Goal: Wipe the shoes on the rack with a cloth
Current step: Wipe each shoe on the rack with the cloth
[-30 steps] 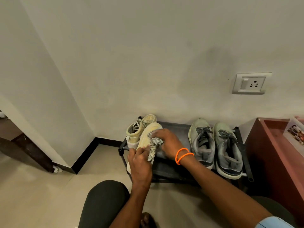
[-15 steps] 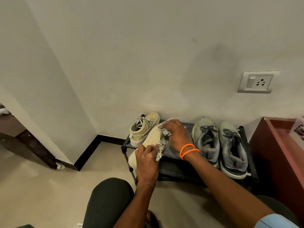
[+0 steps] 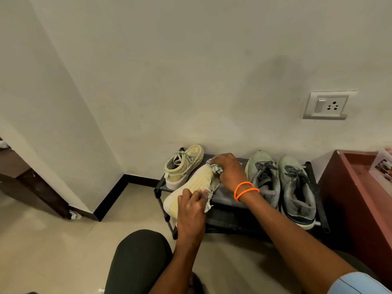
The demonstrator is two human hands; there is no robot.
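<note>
1. Since a second ago, the right hand (image 3: 228,171) has slid its cloth (image 3: 215,169) farther toward the yellow shoe (image 3: 192,187)'s toe.
2. Left hand (image 3: 191,211) grips that shoe's heel, tilted over the rack (image 3: 231,211)'s left end.
3. Its mate (image 3: 184,164) and the grey pair (image 3: 282,183) appear still unwiped.

A home corner: low shoe rack (image 3: 237,200), wall socket (image 3: 326,105), tiled floor (image 3: 53,240)

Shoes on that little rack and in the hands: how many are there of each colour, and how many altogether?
Yellow-beige shoes: 2, one standing on the rack at the left and one held in the hands
Grey-green shoes: 2, side by side at the right
Total: 4 shoes
</note>
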